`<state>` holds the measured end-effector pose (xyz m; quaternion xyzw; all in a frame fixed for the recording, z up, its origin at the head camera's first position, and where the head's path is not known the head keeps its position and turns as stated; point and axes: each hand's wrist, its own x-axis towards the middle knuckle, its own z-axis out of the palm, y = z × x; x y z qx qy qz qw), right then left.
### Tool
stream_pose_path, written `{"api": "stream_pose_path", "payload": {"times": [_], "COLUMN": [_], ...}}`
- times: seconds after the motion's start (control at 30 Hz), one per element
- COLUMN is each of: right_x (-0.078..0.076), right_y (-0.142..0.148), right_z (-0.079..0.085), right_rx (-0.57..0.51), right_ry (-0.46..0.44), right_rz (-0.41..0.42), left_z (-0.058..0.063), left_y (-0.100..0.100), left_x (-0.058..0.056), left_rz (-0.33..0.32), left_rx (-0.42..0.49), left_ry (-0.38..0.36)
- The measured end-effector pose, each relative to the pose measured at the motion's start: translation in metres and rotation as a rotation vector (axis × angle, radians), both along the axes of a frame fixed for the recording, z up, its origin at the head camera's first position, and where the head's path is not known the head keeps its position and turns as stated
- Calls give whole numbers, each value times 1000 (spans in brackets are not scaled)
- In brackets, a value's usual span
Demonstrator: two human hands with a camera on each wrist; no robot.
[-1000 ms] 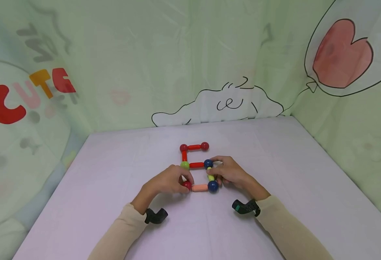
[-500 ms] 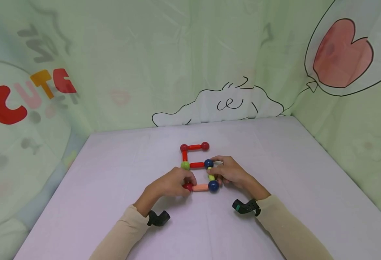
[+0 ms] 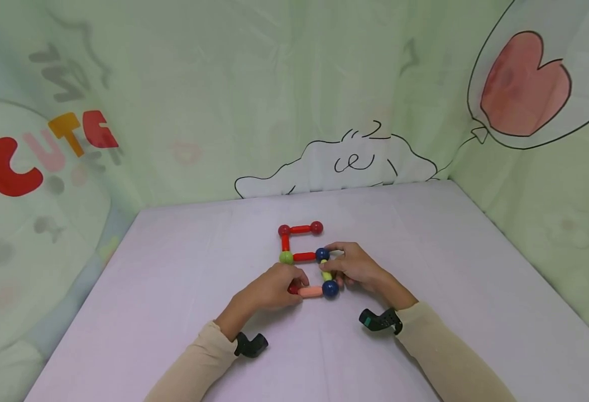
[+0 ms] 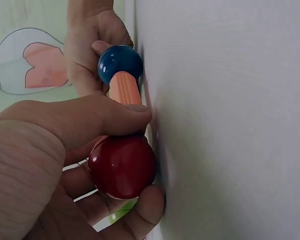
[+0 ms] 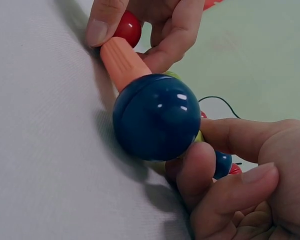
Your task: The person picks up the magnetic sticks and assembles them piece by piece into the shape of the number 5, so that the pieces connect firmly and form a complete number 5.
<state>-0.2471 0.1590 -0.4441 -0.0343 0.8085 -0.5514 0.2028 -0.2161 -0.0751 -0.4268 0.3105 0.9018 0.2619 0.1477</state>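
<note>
On the table lies a figure of magnetic balls and rods, shaped like a squared 5. My left hand [image 3: 276,286] pinches the orange rod [image 4: 124,89] between thumb and index finger, at its end against a red ball [image 4: 122,166]. Its other fingers curl beside that ball. My right hand [image 3: 359,265] holds the yellow-green rod [image 3: 327,276] that stands between the upper blue ball [image 3: 322,254] and the lower blue ball [image 5: 156,117]. The right index finger reaches the upper blue ball. In the right wrist view, the lower blue ball hides much of the yellow-green rod.
Beyond the hands, a green ball [image 3: 286,257] joins two red rods, with a red ball [image 3: 284,229] at the far left corner and another red ball [image 3: 316,227] at the far end. A printed curtain [image 3: 199,111] closes off the table's back and sides.
My left hand has slid a little to the right, from the red ball onto the end of the orange rod. The right hand stays in place on the yellow-green rod.
</note>
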Motion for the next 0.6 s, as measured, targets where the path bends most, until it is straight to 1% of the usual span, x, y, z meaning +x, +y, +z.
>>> {"api": "stream_pose_path", "payload": {"times": [0.13, 0.27, 0.4, 0.6], "right_x": [0, 2, 2, 3], "right_y": [0, 0, -1, -3], "right_z": [-2, -3, -1, -1], "right_rx": [-4, -2, 13, 10], "right_ry": [6, 9, 7, 13], "right_rz": [1, -3, -11, -22], "left_z": [2, 4, 5, 7], "left_y": [-4, -5, -5, -5], "left_x": [0, 0, 1, 2], "left_rz": [-13, -30, -29, -17], "left_rx": [13, 19, 12, -18], "left_ry": [-7, -33, -60, -54]}}
